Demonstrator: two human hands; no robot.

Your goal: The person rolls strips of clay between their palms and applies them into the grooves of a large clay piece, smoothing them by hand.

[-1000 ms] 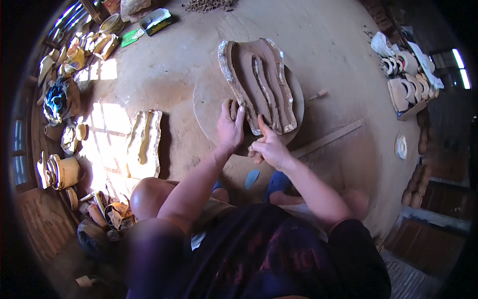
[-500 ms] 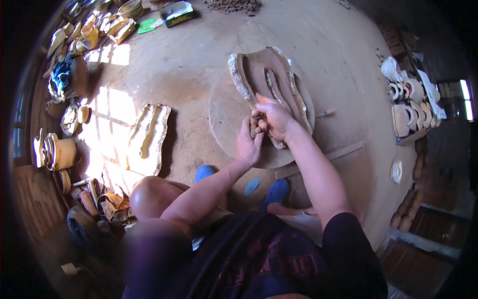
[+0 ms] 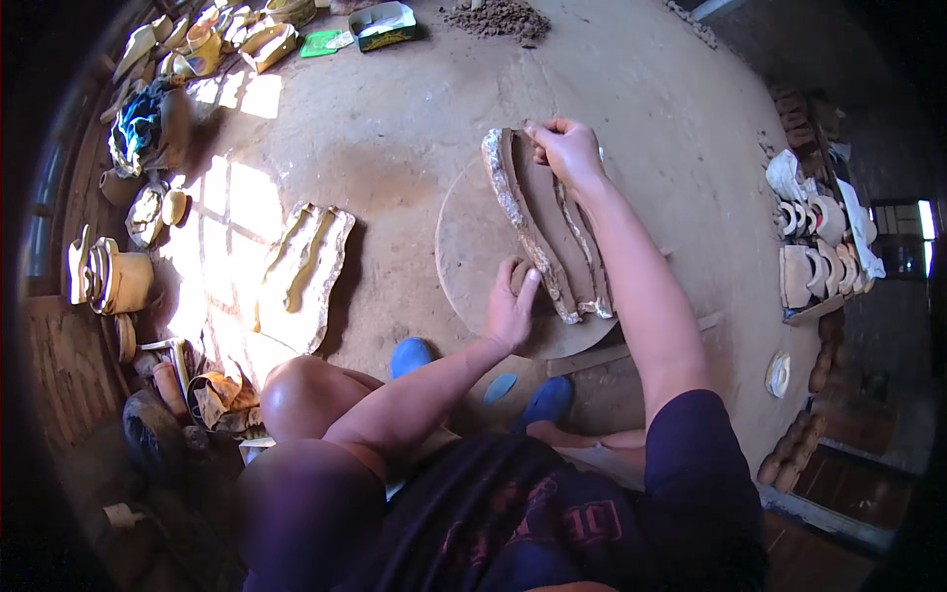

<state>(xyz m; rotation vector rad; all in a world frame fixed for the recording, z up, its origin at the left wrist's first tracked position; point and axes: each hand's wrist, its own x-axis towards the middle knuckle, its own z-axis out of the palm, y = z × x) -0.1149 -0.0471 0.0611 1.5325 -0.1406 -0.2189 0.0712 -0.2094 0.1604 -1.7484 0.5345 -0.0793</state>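
Observation:
A long plaster mould [image 3: 506, 187] with rough white edges lies on a round board [image 3: 464, 247] on the floor. Brown clay [image 3: 545, 202] lines its hollow, which has a ridge along the right part. My right hand [image 3: 572, 153] is over the mould's far end, thumb and fingers pinched at the clay's edge; what they grip is too small to make out. Beside the mould's near left edge, my left hand [image 3: 510, 311] is closed, with a brown lump of clay [image 3: 519, 275] partly showing between thumb and fingers. My right forearm hides much of the mould's right side.
Another pale mould [image 3: 304, 271] lies in sunlight to the left. Crumbled clay [image 3: 493, 20] is heaped at the far side, near a small box [image 3: 383, 25]. Pots and mould pieces line the left wall; curved pieces [image 3: 824, 261] stand at the right. A wooden strip [image 3: 641, 345] lies by the board.
My hands were together over the mould and have parted. The right has reached forward to the far end; the left has drawn back to the near left edge. The view has shifted slightly.

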